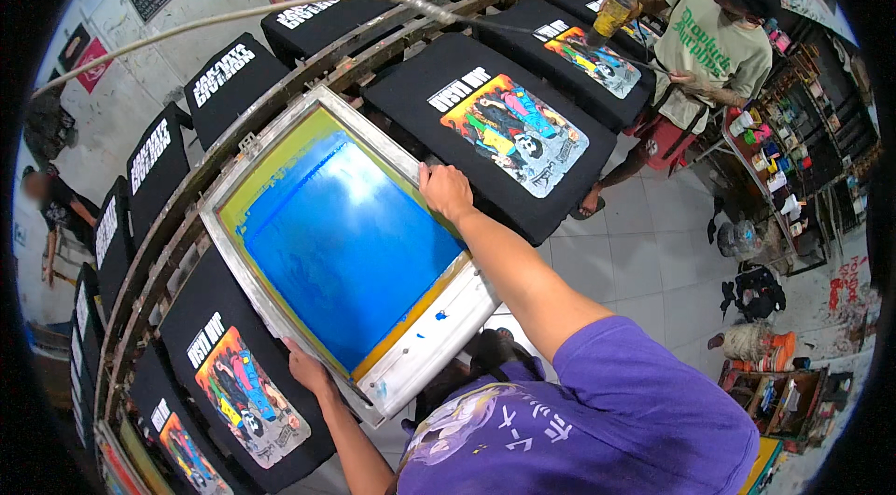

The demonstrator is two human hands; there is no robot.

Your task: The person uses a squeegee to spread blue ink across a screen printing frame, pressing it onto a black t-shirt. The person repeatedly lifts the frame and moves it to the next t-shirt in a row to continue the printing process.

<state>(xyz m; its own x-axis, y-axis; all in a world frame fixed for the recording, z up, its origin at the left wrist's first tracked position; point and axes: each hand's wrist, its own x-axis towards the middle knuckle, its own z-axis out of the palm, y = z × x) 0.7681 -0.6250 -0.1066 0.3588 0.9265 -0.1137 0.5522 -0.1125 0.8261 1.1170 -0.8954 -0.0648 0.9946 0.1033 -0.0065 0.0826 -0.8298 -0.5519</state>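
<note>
A white-framed printing screen [401, 374] lies slanted in front of me, its mesh spread with blue ink [345, 243] and yellow-green along the borders. My left hand [308, 370] is closed on the near left side of the frame. On the opposite side, my right hand [446, 190] grips the frame's right edge, thumb and fingers around it. What lies under the screen is hidden. Beside my right hand, a black T-shirt [401, 94] with a colourful print is stretched on a board. Another printed black T-shirt [187, 308] lies next to my left hand.
A curved metal rail [271, 108] runs behind the screen, with more black shirts [229, 80] with white lettering beyond it. A pale hose [280, 5] hangs across. At right, a co-worker [714, 47] holds a yellow heat gun [611, 17] over a shirt. Another person [61, 215] stands far left.
</note>
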